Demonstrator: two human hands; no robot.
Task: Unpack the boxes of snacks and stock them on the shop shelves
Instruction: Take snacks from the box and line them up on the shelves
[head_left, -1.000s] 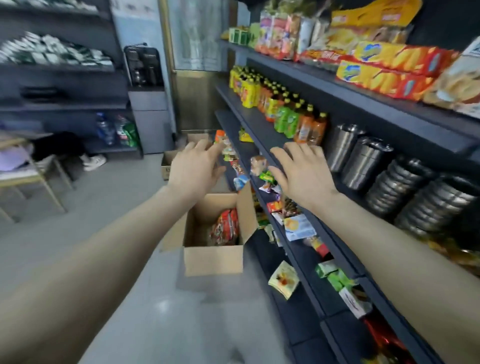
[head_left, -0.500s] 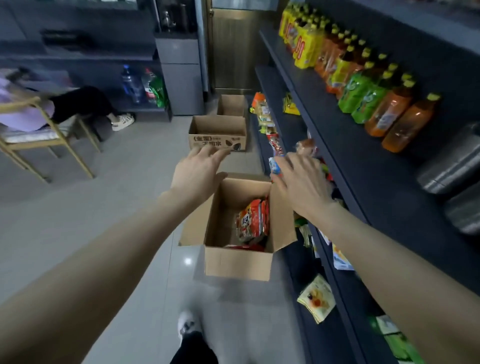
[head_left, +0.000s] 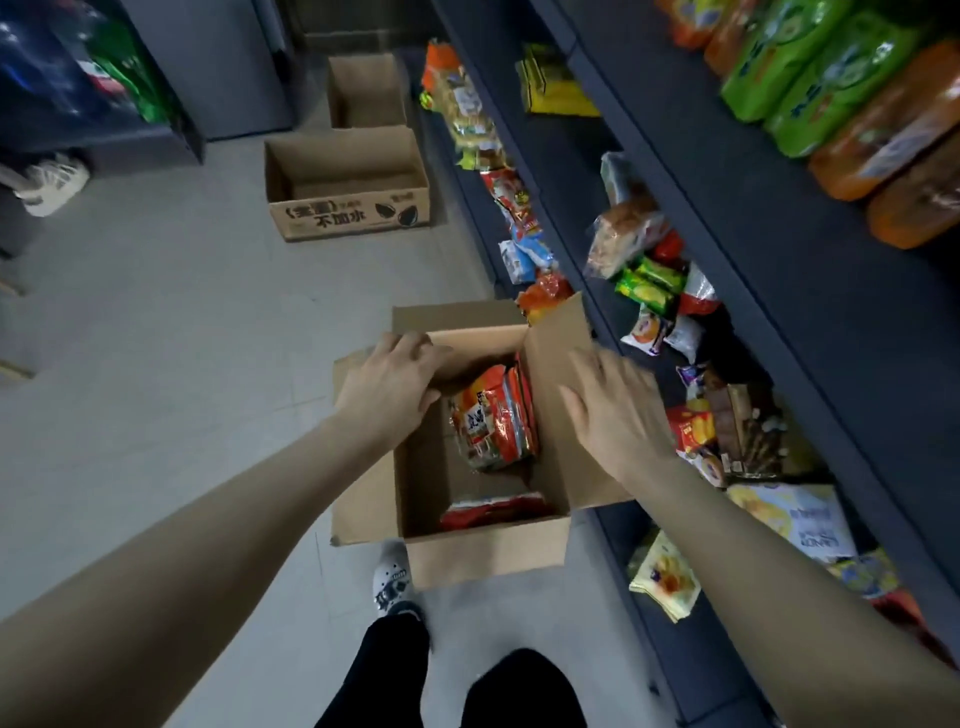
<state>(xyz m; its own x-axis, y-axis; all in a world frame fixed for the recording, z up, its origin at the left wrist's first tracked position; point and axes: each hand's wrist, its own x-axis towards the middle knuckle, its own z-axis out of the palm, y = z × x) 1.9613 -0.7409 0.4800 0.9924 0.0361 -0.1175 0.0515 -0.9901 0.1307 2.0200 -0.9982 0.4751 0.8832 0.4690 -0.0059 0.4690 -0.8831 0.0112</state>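
On the floor beside the dark shelves (head_left: 670, 171) sits my open cardboard box (head_left: 485, 553), with red snack packets (head_left: 493, 415) standing inside and another red packet lying flat at its near wall. I have my left hand (head_left: 387, 387) draped over the box's left flap, fingers curled on the edge, gripping nothing else. My right hand (head_left: 615, 410) lies spread flat against the right flap, holding nothing. Two more cardboard boxes (head_left: 348, 182) stand farther along the floor. Loose snacks (head_left: 652, 283) crowd the lower shelf just beside the box.
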